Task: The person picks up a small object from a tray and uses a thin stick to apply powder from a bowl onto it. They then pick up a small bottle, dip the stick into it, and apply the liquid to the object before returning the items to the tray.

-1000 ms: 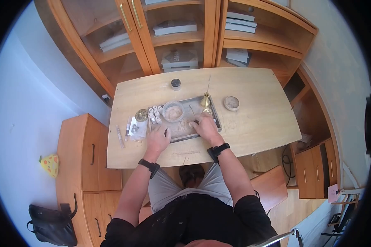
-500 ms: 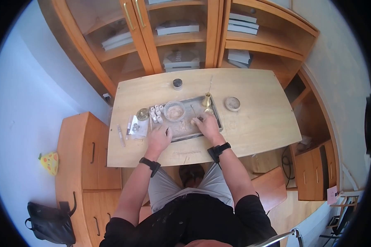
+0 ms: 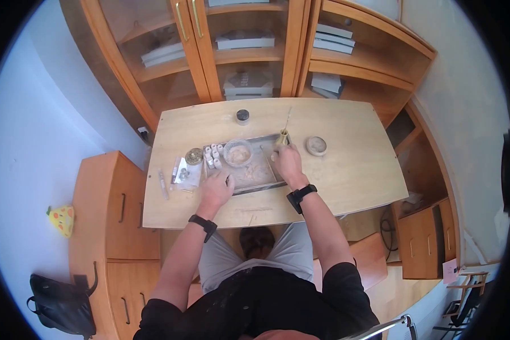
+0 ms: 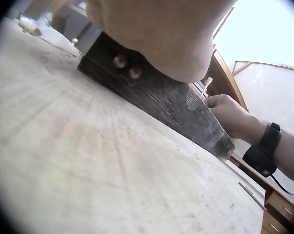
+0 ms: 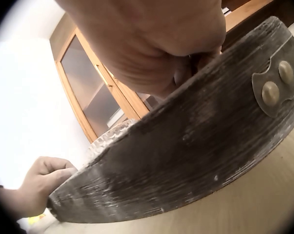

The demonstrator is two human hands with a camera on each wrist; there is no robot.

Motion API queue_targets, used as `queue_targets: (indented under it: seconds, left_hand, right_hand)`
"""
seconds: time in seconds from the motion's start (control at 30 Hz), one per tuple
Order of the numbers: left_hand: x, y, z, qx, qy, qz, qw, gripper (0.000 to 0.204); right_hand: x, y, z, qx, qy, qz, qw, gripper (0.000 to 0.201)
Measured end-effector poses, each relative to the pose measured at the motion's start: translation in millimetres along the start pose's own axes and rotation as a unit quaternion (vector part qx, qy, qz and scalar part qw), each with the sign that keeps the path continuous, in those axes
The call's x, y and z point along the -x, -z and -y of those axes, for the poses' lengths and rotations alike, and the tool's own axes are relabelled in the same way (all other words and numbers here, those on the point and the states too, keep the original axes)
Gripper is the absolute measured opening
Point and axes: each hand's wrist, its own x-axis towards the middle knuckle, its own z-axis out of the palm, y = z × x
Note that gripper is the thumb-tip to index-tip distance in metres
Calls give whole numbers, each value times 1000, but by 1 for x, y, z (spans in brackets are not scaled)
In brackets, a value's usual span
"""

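A dark wooden tray (image 3: 249, 191) with brass rivets at its corners lies on the table, its floor dusted with pale powder. My left hand (image 3: 217, 188) rests over the tray's front left corner, fingers bent, with a dark gap between thumb and forefinger. Over the tray's right side, my right hand (image 3: 289, 164) has bent fingers close to a small brass vase (image 3: 282, 137) holding thin tools. A pale bit shows at the right fingertips; I cannot tell what they hold. A clear ribbed bowl (image 3: 238, 153) of pinkish powder stands in the tray, beside several small white bottles (image 3: 214, 156).
Left of the tray are a round gold tin (image 3: 194, 156), a small plastic bag (image 3: 186, 174) and a clear tube (image 3: 162, 184). A dark-lidded jar (image 3: 242, 117) stands behind. On the right sits a round container (image 3: 316, 145). Thin sticks (image 3: 253, 219) lie near the front edge.
My right hand has moved from the tray's middle right toward the back, closer to the brass vase. The left hand stays at the front left corner. The head view shifts slightly.
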Motion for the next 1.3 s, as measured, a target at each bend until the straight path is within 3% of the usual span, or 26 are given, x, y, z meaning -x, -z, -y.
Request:
queue_targets:
  seconds: [0.13, 0.23, 0.33, 0.43, 0.63, 0.83, 0.93, 1.03, 1.13, 1.23, 1.3]
  left_hand:
    - [1, -3, 2, 9, -5, -14, 1000, 19]
    - [1, -1, 0, -2, 8, 0, 1000, 19]
    - [1, 0, 0, 4, 11, -4, 1000, 20]
    - [1, 1, -1, 11, 11, -14, 1000, 21]
    - [2, 1, -2, 27, 16, -29, 999, 22]
    - [2, 4, -3, 37, 32, -1, 999, 24]
    - [2, 3, -2, 35, 36, 13, 999, 23]
    - [2, 3, -1, 41, 35, 16, 998, 24]
    - [0, 7, -2, 38, 43, 33, 998, 21]
    - [0, 4, 3, 120, 57, 5, 991, 21]
    - [-2, 7, 1, 124, 59, -5, 990, 27]
  right_hand:
    - [-11, 12, 5, -9, -17, -7, 1000, 15]
    - [-30, 39, 16, -51, -151, 1, 987, 20]
    - [-51, 42, 1, -43, -147, -81, 985, 27]
    - [-65, 42, -6, -28, -155, -74, 985, 32]
    - [-74, 32, -19, -45, -126, 16, 991, 32]
    - [-76, 28, -27, -71, 36, -162, 984, 21]
    - [-64, 61, 13, -162, -3, -161, 974, 17]
    - [-34, 73, 41, -156, -44, -91, 983, 18]
    - [-4, 50, 30, -43, -18, 60, 997, 20]
    - [17, 52, 46, -18, -37, 143, 989, 22]
    - [23, 47, 37, -13, -24, 150, 988, 24]
